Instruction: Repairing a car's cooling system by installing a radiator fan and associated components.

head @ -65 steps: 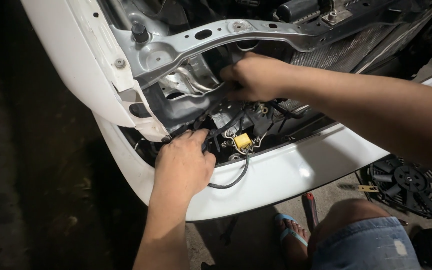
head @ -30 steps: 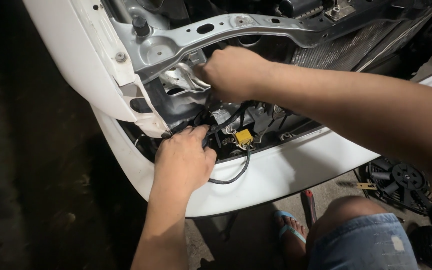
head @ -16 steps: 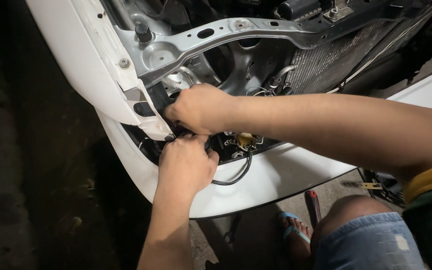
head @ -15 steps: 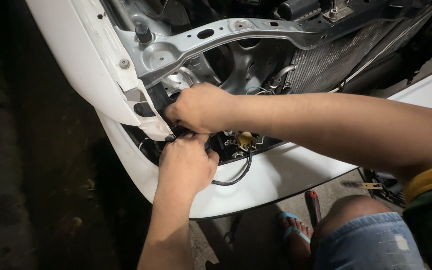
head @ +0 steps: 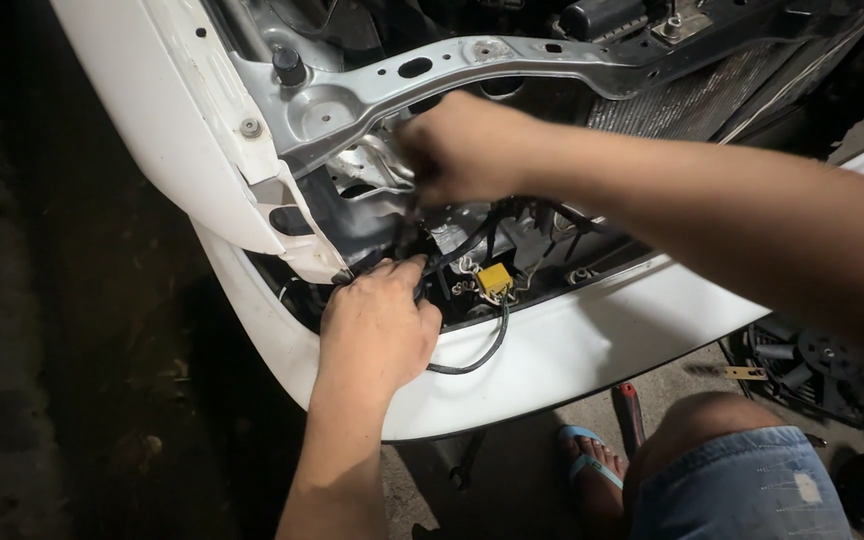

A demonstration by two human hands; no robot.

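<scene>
I look down into the open front of a white car. My left hand (head: 377, 325) rests on the bumper's (head: 572, 350) upper edge, its fingers curled around black wires (head: 472, 360) that run into the gap. My right hand (head: 462, 150) reaches in higher up, just under the silver crossmember (head: 512, 65), fingers closed around something dark that I cannot make out. A small yellow connector (head: 495, 279) sits among the wires between and below the two hands.
A black radiator (head: 692, 100) fills the back right. On the ground lie a black cooling fan (head: 802, 360), a red-handled tool (head: 630, 410) and a dark wrench (head: 462, 465). My knee in denim shorts (head: 742, 480) and a blue sandal (head: 587, 455) are at the bottom right.
My right hand went down beside the left hand, then rose again to just under the crossmember. The left hand stayed on the wires at the bumper edge.
</scene>
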